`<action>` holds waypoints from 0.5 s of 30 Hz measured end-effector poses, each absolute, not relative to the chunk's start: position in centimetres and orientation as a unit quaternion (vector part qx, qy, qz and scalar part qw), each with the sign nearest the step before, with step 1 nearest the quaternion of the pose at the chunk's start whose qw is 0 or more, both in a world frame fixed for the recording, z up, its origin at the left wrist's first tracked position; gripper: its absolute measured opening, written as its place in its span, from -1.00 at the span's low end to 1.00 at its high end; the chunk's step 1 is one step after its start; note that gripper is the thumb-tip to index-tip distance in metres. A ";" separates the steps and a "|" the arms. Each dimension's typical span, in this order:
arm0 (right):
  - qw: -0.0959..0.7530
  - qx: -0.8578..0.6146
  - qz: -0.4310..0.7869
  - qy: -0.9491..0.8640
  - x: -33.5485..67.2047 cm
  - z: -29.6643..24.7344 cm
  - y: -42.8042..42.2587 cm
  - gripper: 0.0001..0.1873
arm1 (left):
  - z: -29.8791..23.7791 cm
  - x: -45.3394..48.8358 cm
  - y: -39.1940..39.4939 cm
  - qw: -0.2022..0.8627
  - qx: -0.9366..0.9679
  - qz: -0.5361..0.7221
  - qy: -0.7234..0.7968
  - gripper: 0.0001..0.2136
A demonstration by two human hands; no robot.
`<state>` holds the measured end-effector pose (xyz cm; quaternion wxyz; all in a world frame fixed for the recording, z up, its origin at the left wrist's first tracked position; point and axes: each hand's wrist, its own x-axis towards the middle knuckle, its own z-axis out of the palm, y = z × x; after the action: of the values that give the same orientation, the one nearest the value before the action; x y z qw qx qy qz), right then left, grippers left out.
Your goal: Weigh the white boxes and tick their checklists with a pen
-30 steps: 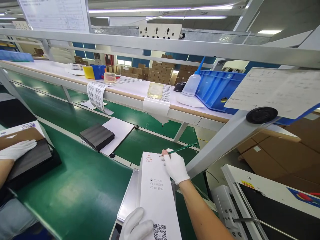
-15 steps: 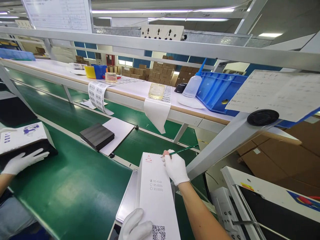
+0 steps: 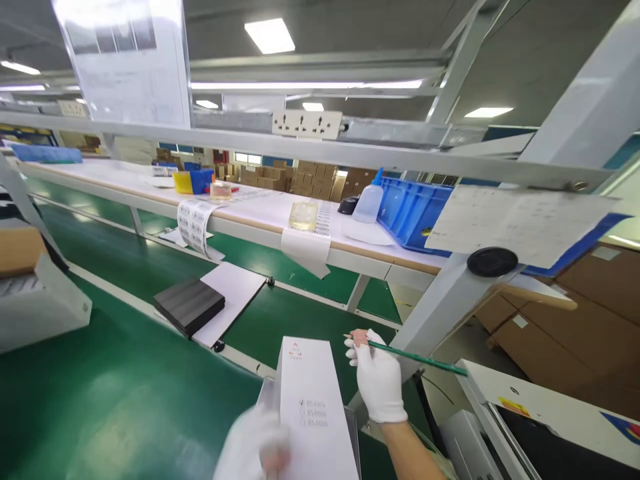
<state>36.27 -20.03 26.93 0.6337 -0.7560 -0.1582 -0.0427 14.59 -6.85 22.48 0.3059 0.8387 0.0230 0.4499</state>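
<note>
A long white box (image 3: 311,407) with a red logo and a checklist of three model lines lies on a metal plate in front of me. My right hand (image 3: 377,377), in a white glove, pinches a thin green pencil (image 3: 417,359) just to the right of the box's far end; the pencil points away to the right. My left hand (image 3: 255,443), also gloved, is blurred by motion at the near left edge of the box, and its fingers are too smeared to read.
A green conveyor belt (image 3: 125,393) runs to the left, with a black pad stack (image 3: 189,305) on a white sheet. A white shelf (image 3: 260,210) carries label strips, cups, a squeeze bottle (image 3: 369,200) and a blue bin (image 3: 413,213). A slanted steel post (image 3: 445,300) stands close on the right.
The view has tilted up. My right hand moved off the box top to its right, pencil now pointing right. My left hand shifted and blurred. The co-worker's gloved hand at left is gone.
</note>
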 end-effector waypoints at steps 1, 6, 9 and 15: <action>0.629 -0.754 -0.069 -0.177 36.6 27.5 -20.2 -0.39 | 24.1 16.4 -5.0 0.292 0.834 0.466 0.027 -0.66; 0.521 -0.711 -0.280 -0.379 38.8 33.2 -18.8 -0.59 | 36.2 28.0 3.4 0.178 0.798 0.572 0.058 -0.75; 0.359 -0.676 -0.447 -0.463 39.9 37.3 -17.1 -0.76 | 40.9 32.9 6.2 0.128 0.829 0.536 0.090 -0.68; 0.220 -0.664 -0.487 -0.522 41.6 41.7 -13.4 -0.78 | 39.8 35.1 8.1 0.087 0.871 0.475 0.089 -0.72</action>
<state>41.64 -13.36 41.68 0.2201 -0.6644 -0.5222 -0.4872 35.08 8.10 39.82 0.0867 0.8713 0.0886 0.4748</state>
